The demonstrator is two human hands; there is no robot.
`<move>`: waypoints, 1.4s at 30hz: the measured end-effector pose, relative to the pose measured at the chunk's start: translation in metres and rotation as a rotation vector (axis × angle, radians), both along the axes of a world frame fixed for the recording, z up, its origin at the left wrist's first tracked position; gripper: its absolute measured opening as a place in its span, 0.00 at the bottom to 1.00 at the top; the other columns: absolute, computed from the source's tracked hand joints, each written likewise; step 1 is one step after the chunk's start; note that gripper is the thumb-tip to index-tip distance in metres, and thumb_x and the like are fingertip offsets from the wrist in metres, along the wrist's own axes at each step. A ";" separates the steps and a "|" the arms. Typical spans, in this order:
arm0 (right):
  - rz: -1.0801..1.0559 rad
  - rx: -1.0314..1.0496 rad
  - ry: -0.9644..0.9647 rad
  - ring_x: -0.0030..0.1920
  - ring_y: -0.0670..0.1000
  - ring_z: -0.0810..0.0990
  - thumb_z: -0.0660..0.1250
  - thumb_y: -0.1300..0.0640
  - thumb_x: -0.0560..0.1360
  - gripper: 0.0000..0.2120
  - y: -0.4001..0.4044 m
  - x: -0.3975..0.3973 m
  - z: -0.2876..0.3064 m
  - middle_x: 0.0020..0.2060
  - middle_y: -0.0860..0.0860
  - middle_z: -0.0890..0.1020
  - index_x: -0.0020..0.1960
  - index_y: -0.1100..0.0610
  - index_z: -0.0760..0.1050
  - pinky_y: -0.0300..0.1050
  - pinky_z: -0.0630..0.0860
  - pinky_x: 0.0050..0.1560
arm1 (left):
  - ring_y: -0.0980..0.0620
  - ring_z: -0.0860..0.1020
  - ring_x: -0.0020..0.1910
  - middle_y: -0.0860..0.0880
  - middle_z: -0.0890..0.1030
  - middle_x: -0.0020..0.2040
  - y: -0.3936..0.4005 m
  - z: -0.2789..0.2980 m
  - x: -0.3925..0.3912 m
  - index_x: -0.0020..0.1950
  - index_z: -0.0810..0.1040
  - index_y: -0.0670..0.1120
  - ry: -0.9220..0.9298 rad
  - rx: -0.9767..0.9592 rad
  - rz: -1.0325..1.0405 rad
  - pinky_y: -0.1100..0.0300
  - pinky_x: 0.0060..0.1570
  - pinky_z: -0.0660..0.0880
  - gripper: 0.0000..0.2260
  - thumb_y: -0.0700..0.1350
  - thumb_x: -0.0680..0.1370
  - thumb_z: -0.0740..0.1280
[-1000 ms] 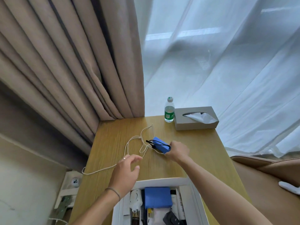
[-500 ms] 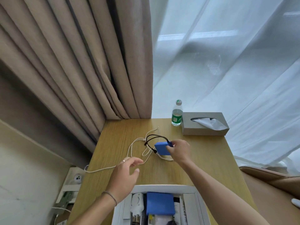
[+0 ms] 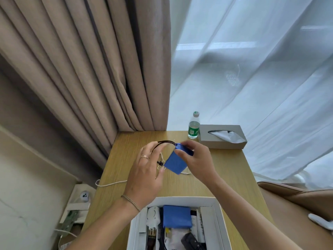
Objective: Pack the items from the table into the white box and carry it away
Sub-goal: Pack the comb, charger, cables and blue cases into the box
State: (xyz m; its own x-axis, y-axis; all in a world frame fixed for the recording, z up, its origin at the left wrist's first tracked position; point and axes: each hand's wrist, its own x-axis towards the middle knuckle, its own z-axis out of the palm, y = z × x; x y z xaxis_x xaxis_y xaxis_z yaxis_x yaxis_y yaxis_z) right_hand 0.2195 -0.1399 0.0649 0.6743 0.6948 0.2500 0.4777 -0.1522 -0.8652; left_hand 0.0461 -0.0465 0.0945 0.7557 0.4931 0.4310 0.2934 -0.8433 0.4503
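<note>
A small blue pack (image 3: pixel 175 163) with a black looped lead (image 3: pixel 163 142) is lifted above the wooden table (image 3: pixel 225 170). My right hand (image 3: pixel 195 157) grips its upper right edge. My left hand (image 3: pixel 146 170) is raised beside it on the left, fingers spread, touching the black lead and its plug. The white box (image 3: pixel 219 219) sits at the table's near edge, holding another blue pack (image 3: pixel 177 216), a white adapter, and several dark and white items. A white cable (image 3: pixel 110 184) lies on the table under my hands.
A green-labelled water bottle (image 3: pixel 194 126) and a grey tissue box (image 3: pixel 222 136) stand at the table's far right. Beige curtains hang behind on the left, sheer white ones on the right. A brown chair (image 3: pixel 295 201) is right of the table. A wall socket sits low left.
My right hand lifted the blue pack off the table and toward me. My left hand rose from the white cable to the pack's black lead.
</note>
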 end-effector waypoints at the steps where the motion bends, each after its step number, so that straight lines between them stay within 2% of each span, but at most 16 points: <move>1: -0.013 0.000 -0.088 0.41 0.46 0.80 0.72 0.48 0.74 0.07 -0.005 -0.008 0.009 0.39 0.43 0.83 0.49 0.50 0.80 0.45 0.78 0.40 | 0.58 0.72 0.58 0.56 0.71 0.63 -0.007 0.007 0.000 0.70 0.71 0.55 -0.029 -0.033 0.032 0.68 0.54 0.71 0.25 0.42 0.75 0.70; 3: -0.049 -0.005 -0.291 0.39 0.45 0.78 0.71 0.46 0.74 0.08 -0.017 -0.025 0.025 0.40 0.42 0.81 0.48 0.49 0.78 0.46 0.77 0.39 | 0.59 0.74 0.42 0.57 0.74 0.49 -0.021 0.016 -0.007 0.62 0.75 0.57 -0.099 -0.256 0.121 0.68 0.38 0.72 0.15 0.47 0.77 0.69; 4: -0.063 -0.002 -0.377 0.39 0.45 0.76 0.72 0.45 0.74 0.10 -0.023 -0.034 0.030 0.40 0.42 0.80 0.48 0.50 0.77 0.45 0.76 0.39 | 0.59 0.74 0.37 0.56 0.76 0.44 -0.027 0.019 -0.012 0.60 0.77 0.57 -0.128 -0.492 0.124 0.66 0.34 0.73 0.11 0.51 0.78 0.68; 6: -0.089 0.009 -0.513 0.38 0.45 0.74 0.71 0.43 0.75 0.12 -0.034 -0.053 0.036 0.40 0.43 0.79 0.48 0.51 0.76 0.43 0.74 0.38 | 0.57 0.78 0.39 0.45 0.81 0.47 -0.037 0.027 -0.019 0.63 0.79 0.52 -0.126 -1.125 0.048 0.58 0.36 0.79 0.17 0.58 0.78 0.66; 8: -0.096 0.035 -0.626 0.39 0.47 0.74 0.70 0.43 0.77 0.13 -0.043 -0.070 0.037 0.40 0.45 0.78 0.47 0.53 0.76 0.44 0.73 0.36 | 0.48 0.81 0.47 0.38 0.82 0.53 -0.045 0.035 -0.023 0.65 0.79 0.46 -0.126 -1.564 -0.037 0.46 0.50 0.82 0.24 0.61 0.78 0.64; 10: -0.092 0.067 -0.729 0.40 0.51 0.75 0.70 0.46 0.77 0.13 -0.052 -0.086 0.035 0.42 0.48 0.79 0.47 0.56 0.78 0.46 0.73 0.37 | 0.45 0.82 0.48 0.38 0.82 0.49 -0.051 0.039 -0.025 0.63 0.80 0.40 -0.172 -1.757 -0.063 0.42 0.54 0.81 0.27 0.62 0.76 0.65; 15: 0.015 0.071 -0.838 0.42 0.57 0.79 0.73 0.51 0.77 0.11 -0.069 -0.118 0.022 0.44 0.52 0.84 0.51 0.59 0.83 0.51 0.77 0.42 | 0.50 0.80 0.30 0.45 0.80 0.37 -0.052 0.029 -0.034 0.53 0.81 0.41 -0.182 -2.069 -0.005 0.58 0.28 0.78 0.14 0.52 0.79 0.68; 18: 0.160 0.069 -0.712 0.41 0.55 0.79 0.69 0.52 0.80 0.10 -0.084 -0.120 0.017 0.42 0.50 0.84 0.47 0.58 0.83 0.50 0.77 0.41 | 0.47 0.81 0.34 0.43 0.81 0.40 -0.047 0.008 -0.047 0.55 0.79 0.39 -0.006 -2.040 0.057 0.55 0.32 0.81 0.13 0.46 0.75 0.70; 21: 0.031 -0.007 -0.467 0.41 0.50 0.80 0.67 0.53 0.80 0.09 -0.098 -0.106 0.017 0.42 0.47 0.83 0.45 0.55 0.82 0.51 0.78 0.41 | 0.45 0.83 0.44 0.42 0.84 0.50 -0.045 -0.011 -0.065 0.60 0.82 0.44 0.140 -1.894 0.057 0.53 0.40 0.82 0.19 0.46 0.69 0.73; 24: -0.068 -0.259 0.159 0.48 0.48 0.83 0.70 0.48 0.78 0.09 -0.107 -0.089 0.011 0.50 0.44 0.84 0.57 0.49 0.80 0.52 0.82 0.50 | 0.47 0.84 0.47 0.47 0.86 0.52 -0.042 -0.020 -0.083 0.60 0.84 0.52 0.188 -1.809 -0.077 0.53 0.43 0.83 0.17 0.46 0.71 0.73; 26: 0.124 -0.324 0.727 0.53 0.54 0.85 0.71 0.48 0.78 0.15 -0.114 -0.088 0.002 0.54 0.51 0.85 0.63 0.49 0.79 0.53 0.85 0.51 | 0.47 0.83 0.52 0.48 0.85 0.55 -0.039 -0.020 -0.092 0.63 0.82 0.53 0.219 -1.752 -0.185 0.52 0.47 0.82 0.19 0.47 0.72 0.73; 28: 0.286 -0.258 0.965 0.53 0.55 0.86 0.72 0.53 0.78 0.14 -0.122 -0.100 -0.010 0.56 0.56 0.86 0.63 0.52 0.80 0.47 0.85 0.45 | 0.45 0.82 0.56 0.46 0.84 0.59 -0.037 -0.019 -0.099 0.65 0.81 0.53 0.248 -1.709 -0.236 0.52 0.48 0.82 0.20 0.47 0.72 0.73; 33: 0.254 -0.187 0.852 0.50 0.50 0.86 0.72 0.54 0.75 0.14 -0.136 -0.133 -0.029 0.51 0.52 0.87 0.60 0.50 0.81 0.40 0.81 0.43 | 0.44 0.82 0.57 0.42 0.84 0.58 -0.039 -0.028 -0.108 0.62 0.81 0.46 0.335 -1.589 -0.176 0.53 0.50 0.81 0.13 0.46 0.78 0.71; 36: 0.216 -0.241 0.830 0.48 0.51 0.85 0.73 0.58 0.75 0.12 -0.146 -0.142 -0.039 0.47 0.52 0.87 0.59 0.54 0.81 0.42 0.81 0.43 | 0.43 0.84 0.49 0.39 0.85 0.51 -0.032 -0.035 -0.108 0.58 0.79 0.37 0.240 -1.547 -0.030 0.51 0.50 0.80 0.09 0.42 0.81 0.65; 39: 0.174 -0.357 0.813 0.45 0.51 0.85 0.74 0.64 0.75 0.11 -0.157 -0.148 -0.049 0.43 0.52 0.85 0.55 0.55 0.79 0.43 0.82 0.43 | 0.47 0.81 0.38 0.43 0.80 0.40 -0.020 -0.033 -0.106 0.52 0.77 0.40 0.162 -1.540 0.019 0.51 0.46 0.80 0.04 0.39 0.83 0.62; 42: 0.164 -0.503 0.751 0.44 0.51 0.83 0.73 0.64 0.75 0.13 -0.160 -0.152 -0.054 0.47 0.60 0.83 0.55 0.51 0.79 0.37 0.79 0.40 | 0.45 0.80 0.37 0.44 0.78 0.36 -0.020 -0.037 -0.101 0.51 0.75 0.40 0.202 -1.422 0.026 0.52 0.44 0.83 0.04 0.37 0.83 0.61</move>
State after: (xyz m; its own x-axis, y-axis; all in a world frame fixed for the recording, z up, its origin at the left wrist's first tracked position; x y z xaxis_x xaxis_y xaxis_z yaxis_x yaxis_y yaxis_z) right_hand 0.0677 -0.2997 0.0110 0.4207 0.7044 -0.5717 -0.1344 -0.5749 -0.8071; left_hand -0.0552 -0.0662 0.0578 0.7275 0.4207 -0.5420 0.4610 0.2853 0.8403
